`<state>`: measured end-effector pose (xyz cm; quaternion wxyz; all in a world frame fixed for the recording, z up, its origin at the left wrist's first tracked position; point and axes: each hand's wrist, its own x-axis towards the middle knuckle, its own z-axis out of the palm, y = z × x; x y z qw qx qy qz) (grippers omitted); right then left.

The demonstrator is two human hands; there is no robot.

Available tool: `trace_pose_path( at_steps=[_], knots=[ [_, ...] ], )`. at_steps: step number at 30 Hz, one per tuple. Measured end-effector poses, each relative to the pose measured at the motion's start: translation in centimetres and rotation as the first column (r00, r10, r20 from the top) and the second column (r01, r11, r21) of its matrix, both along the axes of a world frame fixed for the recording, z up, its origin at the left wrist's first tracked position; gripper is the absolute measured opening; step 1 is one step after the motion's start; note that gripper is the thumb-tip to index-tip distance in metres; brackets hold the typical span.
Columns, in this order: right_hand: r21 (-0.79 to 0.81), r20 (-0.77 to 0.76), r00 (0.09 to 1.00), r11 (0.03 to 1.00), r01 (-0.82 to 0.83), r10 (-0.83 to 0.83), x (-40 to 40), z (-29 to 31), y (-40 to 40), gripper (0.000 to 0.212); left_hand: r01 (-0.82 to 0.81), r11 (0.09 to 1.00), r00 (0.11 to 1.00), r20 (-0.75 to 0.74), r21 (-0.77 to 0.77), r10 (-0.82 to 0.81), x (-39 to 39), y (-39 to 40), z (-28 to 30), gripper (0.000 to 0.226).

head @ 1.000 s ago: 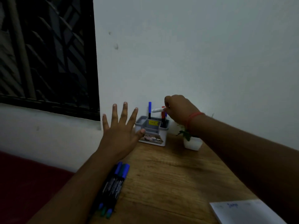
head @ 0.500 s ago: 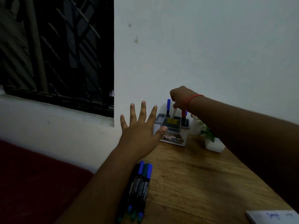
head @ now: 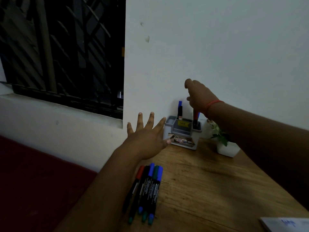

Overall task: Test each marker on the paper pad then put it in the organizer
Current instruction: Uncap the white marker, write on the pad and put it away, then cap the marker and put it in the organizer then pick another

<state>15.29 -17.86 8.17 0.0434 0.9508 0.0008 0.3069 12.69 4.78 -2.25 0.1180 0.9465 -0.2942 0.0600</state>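
The grey organizer (head: 183,131) stands at the worktop's (head: 209,181) far edge, markers upright inside. The right hand (head: 198,96) hovers above it, fingers loose, holding nothing. The left hand (head: 147,135), fingers spread, floats just left of it. Five markers (head: 147,190) lie beside the left forearm.

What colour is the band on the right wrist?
Red-orange band, seen clearly in the head view.

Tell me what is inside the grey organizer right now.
The organizer holds a blue-capped marker upright at back left and a red marker at back right. The right hand covers their tops; the front compartments' floors are hidden.
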Motion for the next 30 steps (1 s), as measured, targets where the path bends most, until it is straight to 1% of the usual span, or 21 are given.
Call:
trace_pose_path(
  at_steps=[3,5,7,9,11,14,20,25,30],
  knots=[
    [-0.013,0.015,0.995,0.996,-0.094,0.094,-2.8,-1.3,0.7,0.036,0.119,0.991,0.985,-0.133,0.068,-0.109,-0.1,1.4,0.3,0.071],
    [-0.031,-0.031,0.986,0.986,-0.164,0.164,-5.0,-2.9,1.2,0.037,0.196,0.98,0.944,-0.276,0.027,-0.181,-0.4,2.5,0.8,0.057],
    [-0.058,-0.095,0.972,0.974,-0.22,0.214,-7.4,-4.8,1.7,0.036,0.233,0.972,0.885,-0.406,-0.034,-0.226,-0.9,3.2,1.4,0.047],
    [-0.076,-0.143,0.959,0.964,-0.255,0.243,-9.6,-6.5,2.0,0.037,0.258,0.964,0.85,-0.461,-0.056,-0.255,-1.3,3.4,1.6,0.042],
    [-0.078,-0.166,0.948,0.955,-0.285,0.27,-11.4,-7.7,2.1,0.038,0.286,0.957,0.837,-0.47,-0.058,-0.279,-1.6,3.1,1.6,0.039],
    [-0.088,-0.171,0.948,0.955,-0.285,0.267,-12.8,-8.8,1.7,0.035,0.324,0.945,0.826,-0.476,-0.039,-0.302,-1.8,2.4,1.1,0.032],
    [-0.031,-0.155,0.954,0.964,-0.265,0.258,-14.0,-9.2,0.7,0.039,0.368,0.93,0.809,-0.489,-0.013,-0.326,-2.1,1.5,0.7,0.028],
    [-0.034,-0.197,0.956,0.973,-0.227,0.216,-14.5,-9.3,0.5,0.036,0.388,0.922,0.813,-0.471,0.001,-0.342,-1.9,1.1,0.4,0.028],
    [-0.048,-0.263,0.947,0.978,-0.205,0.186,-14.4,-10.1,0.5,0.037,0.41,0.912,0.822,-0.44,0.015,-0.362,-1.3,1.1,-0.1,0.02]
  ],
)
